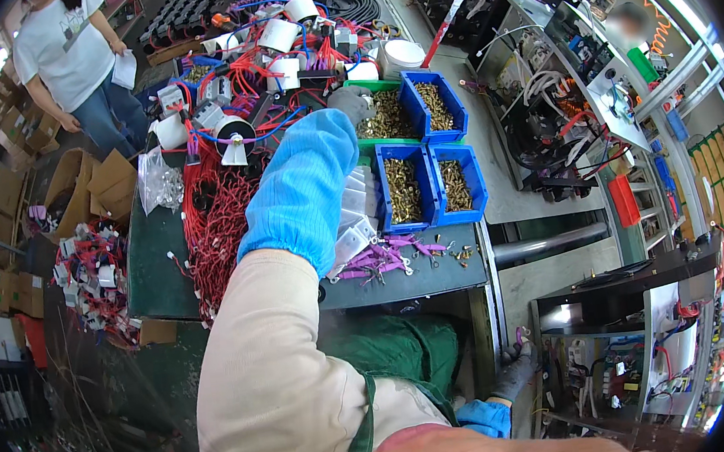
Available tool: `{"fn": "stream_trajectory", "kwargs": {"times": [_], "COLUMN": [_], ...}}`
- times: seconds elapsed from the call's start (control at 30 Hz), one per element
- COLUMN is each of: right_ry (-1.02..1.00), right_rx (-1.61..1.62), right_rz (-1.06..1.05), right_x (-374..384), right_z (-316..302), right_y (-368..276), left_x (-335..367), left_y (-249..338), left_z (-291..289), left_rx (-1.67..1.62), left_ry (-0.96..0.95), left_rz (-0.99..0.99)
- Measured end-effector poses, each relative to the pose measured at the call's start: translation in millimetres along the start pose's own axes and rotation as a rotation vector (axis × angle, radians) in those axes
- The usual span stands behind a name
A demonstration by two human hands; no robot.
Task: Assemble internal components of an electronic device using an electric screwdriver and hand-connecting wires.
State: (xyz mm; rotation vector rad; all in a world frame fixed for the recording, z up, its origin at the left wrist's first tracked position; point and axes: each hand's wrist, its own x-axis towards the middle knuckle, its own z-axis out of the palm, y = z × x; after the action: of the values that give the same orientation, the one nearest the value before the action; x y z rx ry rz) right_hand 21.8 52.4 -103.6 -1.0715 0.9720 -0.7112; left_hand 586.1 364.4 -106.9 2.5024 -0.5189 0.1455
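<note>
My left hand (352,105), in a grey glove with a blue oversleeve (300,193), reaches forward to the left edge of a green bin (388,117) of small brass-coloured screws. Its fingers are too hidden to show what they do. Blue bins (427,108) of similar brass-coloured pieces stand beside the green one and nearer to me. Low at the right, my right hand (516,374), also grey-gloved, is closed on a short purple wire (521,334) that sticks up from its fingers. More short purple wires (389,258) with metal lugs lie near the table's front edge.
Bundles of red wire (222,239) and white cylindrical parts (278,36) crowd the left and back of the table (156,263). A clear bag (159,180) lies at its left edge. A person (72,66) stands far left. Racks with wired units (557,120) stand at right.
</note>
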Motion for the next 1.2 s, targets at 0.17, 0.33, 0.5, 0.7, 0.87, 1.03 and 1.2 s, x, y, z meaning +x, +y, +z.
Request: {"fn": "stream_trajectory", "kwargs": {"times": [0.17, 0.33, 0.5, 0.7, 0.87, 1.03, 1.2], "right_ry": [0.037, -0.020, -0.086, -0.081, -0.063, -0.063, -0.042], "right_rx": [0.016, -0.020, 0.016, 0.053, -0.011, -0.008, 0.006], "right_rz": [-0.057, -0.029, -0.026, 0.019, -0.001, -0.013, -0.010], "right_x": [6, 13, 21, 25, 20, 17, 15], "right_z": [-4, -7, -16, -21, -16, -14, -14], "right_y": [8, 8, 14, 19, 13, 11, 14], "left_x": [-12, -26, -21, -16, -9, -11, -24], "left_y": [23, 40, 12, 12, 7, 14, 34], "left_z": [-11, -35, -14, -13, -1, -3, -23], "left_rx": [-0.323, -0.347, -0.324, -0.406, -0.533, -0.549, -0.366], "left_ry": [0.037, 0.096, 0.087, 0.072, 0.076, 0.046, 0.037], "left_rz": [-0.097, -0.202, -0.194, -0.227, -0.263, -0.259, -0.266]}}
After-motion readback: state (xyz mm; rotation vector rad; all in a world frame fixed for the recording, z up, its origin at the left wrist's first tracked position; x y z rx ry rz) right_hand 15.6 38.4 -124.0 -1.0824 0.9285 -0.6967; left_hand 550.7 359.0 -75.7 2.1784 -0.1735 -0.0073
